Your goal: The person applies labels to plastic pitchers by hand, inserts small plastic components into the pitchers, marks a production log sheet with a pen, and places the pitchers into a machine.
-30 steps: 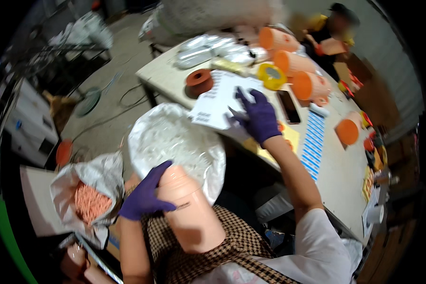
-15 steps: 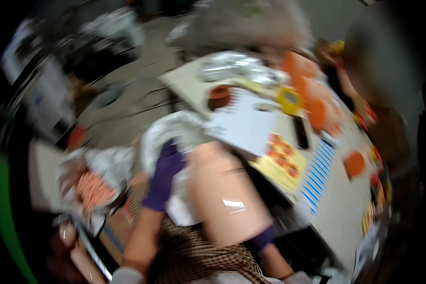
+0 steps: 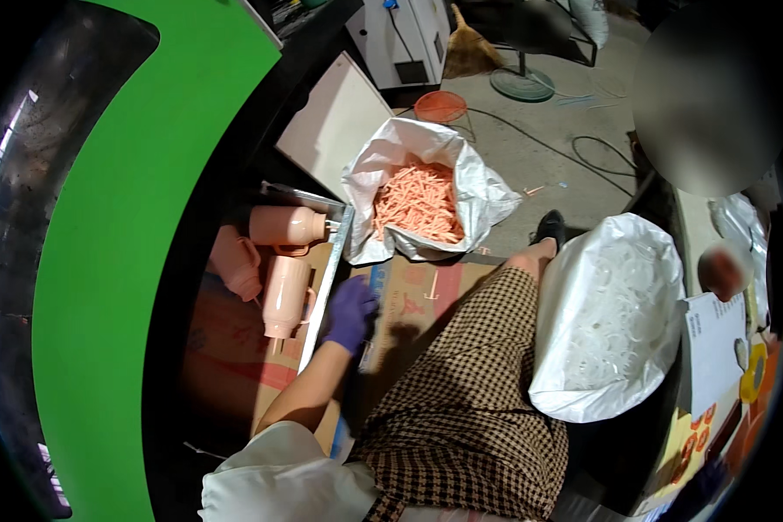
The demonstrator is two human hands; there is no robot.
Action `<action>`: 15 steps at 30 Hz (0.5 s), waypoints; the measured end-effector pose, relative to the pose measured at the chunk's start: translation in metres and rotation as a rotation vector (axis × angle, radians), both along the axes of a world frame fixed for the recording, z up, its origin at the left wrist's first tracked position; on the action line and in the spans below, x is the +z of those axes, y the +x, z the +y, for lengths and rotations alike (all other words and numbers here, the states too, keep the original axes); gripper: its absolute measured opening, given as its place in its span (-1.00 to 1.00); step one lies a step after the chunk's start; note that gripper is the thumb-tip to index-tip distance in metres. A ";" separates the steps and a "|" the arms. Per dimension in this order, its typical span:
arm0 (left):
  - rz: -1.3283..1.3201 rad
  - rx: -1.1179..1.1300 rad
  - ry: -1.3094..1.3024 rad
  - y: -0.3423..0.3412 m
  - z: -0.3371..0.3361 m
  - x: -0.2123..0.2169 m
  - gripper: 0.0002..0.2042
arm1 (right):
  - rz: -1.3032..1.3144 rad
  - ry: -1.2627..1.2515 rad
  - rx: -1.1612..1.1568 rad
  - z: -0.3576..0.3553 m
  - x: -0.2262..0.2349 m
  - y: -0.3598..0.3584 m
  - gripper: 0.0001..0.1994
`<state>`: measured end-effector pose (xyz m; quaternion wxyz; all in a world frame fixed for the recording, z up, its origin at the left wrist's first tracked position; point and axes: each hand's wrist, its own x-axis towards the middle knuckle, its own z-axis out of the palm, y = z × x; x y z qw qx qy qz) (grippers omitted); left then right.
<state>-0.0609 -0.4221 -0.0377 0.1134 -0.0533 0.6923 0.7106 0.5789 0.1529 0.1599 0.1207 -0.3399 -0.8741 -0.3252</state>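
Note:
My left hand (image 3: 351, 311), in a purple glove, hangs just beside the metal edge (image 3: 326, 300) of an open-sided bin. No object shows in it, and its fingers look loosely bent and a little apart. Inside that bin lie several pink plastic jugs with handles, one jug (image 3: 288, 296) closest to the hand and another jug (image 3: 285, 225) above it on its side. My right hand (image 3: 705, 483) is a dark purple patch at the lower right rim, by the table; its fingers cannot be made out.
A white sack (image 3: 487, 204) of small pink plastic pieces stands ahead. Another white sack (image 3: 552, 396), holding clear plastic rings, rests by my right leg. Flattened cardboard (image 3: 409, 287) lies below. A green machine panel (image 3: 130, 217) rises at left; the table holds paper (image 3: 713, 348) and yellow tape (image 3: 753, 374).
The view has swung left, toward the bin and green panel. My left hand has left the sack of rings for the bin's edge. The large pink shell near my right hand is out of sight.

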 end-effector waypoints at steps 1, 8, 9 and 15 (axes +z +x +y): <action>-0.089 0.156 0.015 -0.008 -0.061 -0.027 -0.88 | 0.338 -0.432 0.010 -0.017 -0.033 -0.021 -0.62; -0.565 0.573 0.514 -0.005 -0.245 -0.057 -0.26 | 1.127 -1.210 0.148 -0.127 -0.065 -0.196 -0.54; -0.493 0.588 0.453 -0.007 -0.230 -0.062 -0.17 | 1.343 -1.454 0.111 -0.131 -0.054 -0.212 -0.55; -0.036 0.442 0.272 -0.032 -0.222 -0.049 -0.18 | 1.644 -1.815 0.161 -0.150 -0.024 -0.269 -0.67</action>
